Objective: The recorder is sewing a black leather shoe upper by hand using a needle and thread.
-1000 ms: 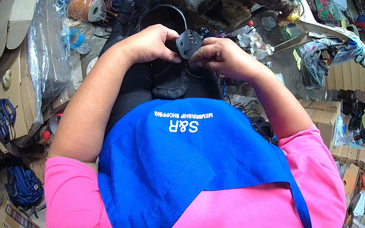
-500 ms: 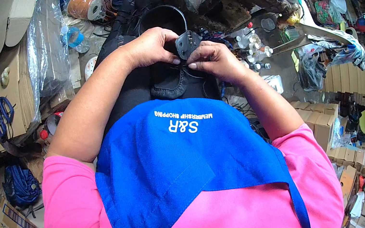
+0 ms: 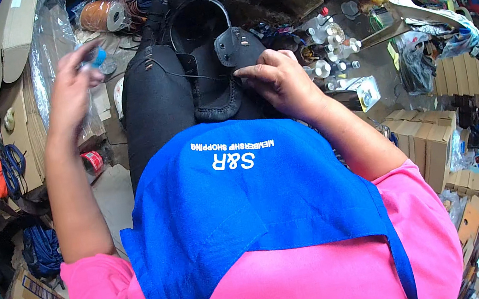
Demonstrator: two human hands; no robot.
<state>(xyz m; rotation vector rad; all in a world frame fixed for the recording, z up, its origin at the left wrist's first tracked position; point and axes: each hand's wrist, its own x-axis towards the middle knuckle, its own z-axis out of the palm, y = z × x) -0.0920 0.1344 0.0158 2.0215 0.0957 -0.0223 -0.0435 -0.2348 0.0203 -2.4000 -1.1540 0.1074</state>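
A black leather shoe (image 3: pixel 221 109) with a stitched, gathered toe rests on my lap, toe toward me, its round collar away from me. Its side flap (image 3: pixel 229 47) has holes and pale stitches. At the shoe's right edge, just below this flap, my right hand (image 3: pixel 283 83) is closed with thumb and fingertips on the leather. A thin dark cord (image 3: pixel 172 73) runs left from the shoe across my dark trousers. My left hand (image 3: pixel 73 83) is raised well off to the left, apart from the shoe. Motion smears its fingers, and whether they hold anything is unclear.
An orange thread spool (image 3: pixel 100 15) lies at the far left. Flat cardboard (image 3: pixel 3 47) and clear plastic stand beyond my left arm. Several small bottles (image 3: pixel 324 48) sit right of the shoe, with stacked cardboard boxes (image 3: pixel 420 140) nearer on the right.
My left hand has left the shoe and swung up and left. My right hand stays at the shoe's edge. The shoe's opening and the cord now show more fully.
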